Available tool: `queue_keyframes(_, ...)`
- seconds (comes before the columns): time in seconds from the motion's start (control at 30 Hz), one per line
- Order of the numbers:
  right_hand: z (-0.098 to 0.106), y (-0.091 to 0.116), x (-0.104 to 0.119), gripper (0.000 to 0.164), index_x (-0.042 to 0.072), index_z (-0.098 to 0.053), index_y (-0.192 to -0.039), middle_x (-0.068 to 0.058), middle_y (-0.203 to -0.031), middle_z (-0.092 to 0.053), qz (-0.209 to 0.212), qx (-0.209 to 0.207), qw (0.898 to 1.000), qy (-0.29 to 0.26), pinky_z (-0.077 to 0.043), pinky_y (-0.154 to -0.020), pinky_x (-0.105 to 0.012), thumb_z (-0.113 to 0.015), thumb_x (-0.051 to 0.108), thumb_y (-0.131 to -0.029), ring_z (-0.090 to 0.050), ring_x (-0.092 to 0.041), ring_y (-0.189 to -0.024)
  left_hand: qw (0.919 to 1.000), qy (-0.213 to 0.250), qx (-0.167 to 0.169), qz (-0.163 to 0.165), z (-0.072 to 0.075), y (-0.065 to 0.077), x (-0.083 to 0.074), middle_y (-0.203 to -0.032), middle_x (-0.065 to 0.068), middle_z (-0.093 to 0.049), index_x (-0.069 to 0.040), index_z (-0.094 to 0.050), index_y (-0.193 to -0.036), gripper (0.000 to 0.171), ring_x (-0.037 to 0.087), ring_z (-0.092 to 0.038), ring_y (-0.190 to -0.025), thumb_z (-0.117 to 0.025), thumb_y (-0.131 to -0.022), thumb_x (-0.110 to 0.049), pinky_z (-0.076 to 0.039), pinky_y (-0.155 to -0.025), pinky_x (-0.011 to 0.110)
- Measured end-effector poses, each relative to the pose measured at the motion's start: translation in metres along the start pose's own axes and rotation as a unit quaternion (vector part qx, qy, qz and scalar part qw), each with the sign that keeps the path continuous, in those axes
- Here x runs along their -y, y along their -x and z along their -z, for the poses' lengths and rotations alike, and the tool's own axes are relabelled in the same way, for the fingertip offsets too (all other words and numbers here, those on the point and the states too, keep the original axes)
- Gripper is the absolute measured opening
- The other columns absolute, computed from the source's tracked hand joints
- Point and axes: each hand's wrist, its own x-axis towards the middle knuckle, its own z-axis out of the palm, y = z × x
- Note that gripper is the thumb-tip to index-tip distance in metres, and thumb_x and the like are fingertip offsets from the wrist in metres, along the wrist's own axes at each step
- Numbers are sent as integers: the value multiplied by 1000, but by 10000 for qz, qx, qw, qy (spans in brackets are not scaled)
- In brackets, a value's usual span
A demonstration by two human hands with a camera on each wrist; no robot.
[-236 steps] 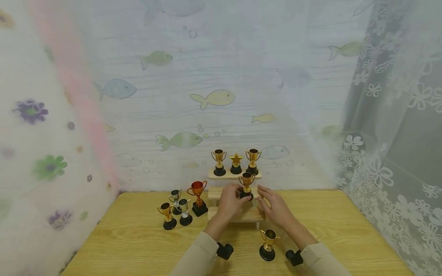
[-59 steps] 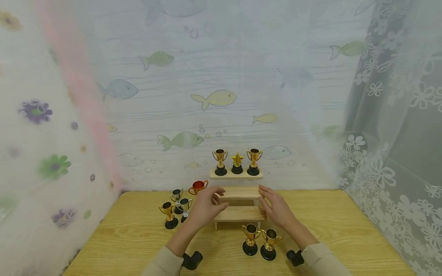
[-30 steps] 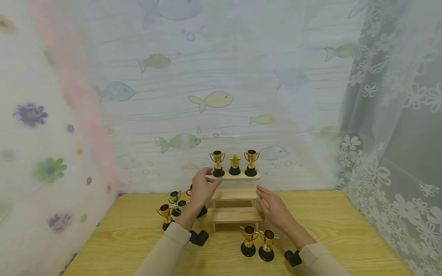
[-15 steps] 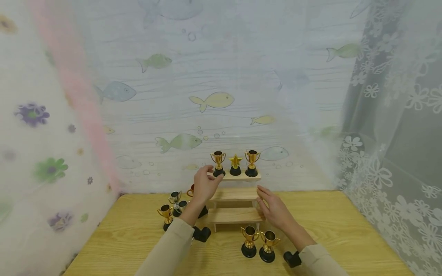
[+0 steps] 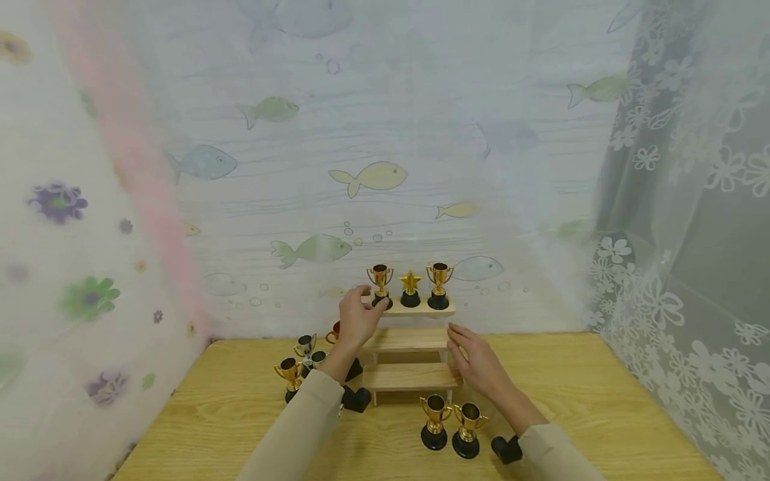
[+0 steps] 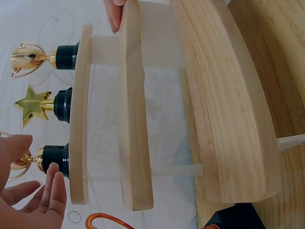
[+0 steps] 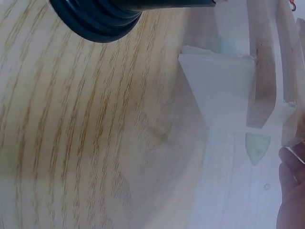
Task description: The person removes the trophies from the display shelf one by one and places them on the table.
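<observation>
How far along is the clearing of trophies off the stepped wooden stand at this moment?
Done: the middle and bottom steps of the stand are bare, and two gold cups stand on the table in front. In hand: the left hand reaches the left gold cup on the top step; a firm grip is unclear. The right hand steadies the stand's side. Left: that cup, the star trophy and the right cup.

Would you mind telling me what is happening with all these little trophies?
A person is working at a stepped wooden stand on a table. The left hand reaches to the leftmost gold cup on the top step, fingers at its base without a clear grip. The right hand rests open against the stand's right side. The two lower steps are bare; two gold cups stand in front, more at the left.
</observation>
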Motion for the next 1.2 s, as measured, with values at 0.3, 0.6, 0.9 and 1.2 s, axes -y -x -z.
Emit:
queue_keyframes(0.3, -5, 1, 2, 39, -12, -58, -136, -26, -146, -54, -94, -20, 9998, -171, -41, -108, -59, -55, 13, -107, -50, -46, -134, 9995, 137, -38, 285, -7, -8, 5, -134, 21, -62, 3, -62, -135, 47, 32, -71, -94, -74, -96, -21, -59, -73, 43)
queue_keyframes(0.6, -6, -1, 1, 39, -12, -58, -136, -25, -145, -54, -69, -27, 9997, -218, -41, -109, -59, -55, 13, -107, -51, -46, -134, 9987, 236, -218, 390, -13, -16, 9, -123, 20, -67, 1, -71, -121, 35, 36, -70, -102, -76, -94, -21, -59, -82, 47)
queue_keyframes(0.9, -3, -2, 0, 38, -11, -59, -135, -25, -144, -55, -17, 8, 10000, -67, -43, -107, -58, -56, 14, -106, -52, -46, -132, 9994, 61, -247, 229, -15, -19, 11, -110, 17, -73, 1, -73, -115, 27, 30, -72, -92, -75, -95, -17, -59, -75, 43)
queue_keyframes(1.2, -1, 0, 0, 38, -11, -60, -134, -26, -143, -56, 30, -54, 10000, 23, -44, -106, -58, -57, 13, -106, -53, -46, -131, 9995, -7, -238, 213, -18, -21, 10, -105, 16, -73, 1, -74, -112, 26, 27, -71, -88, -76, -94, -16, -59, -74, 40)
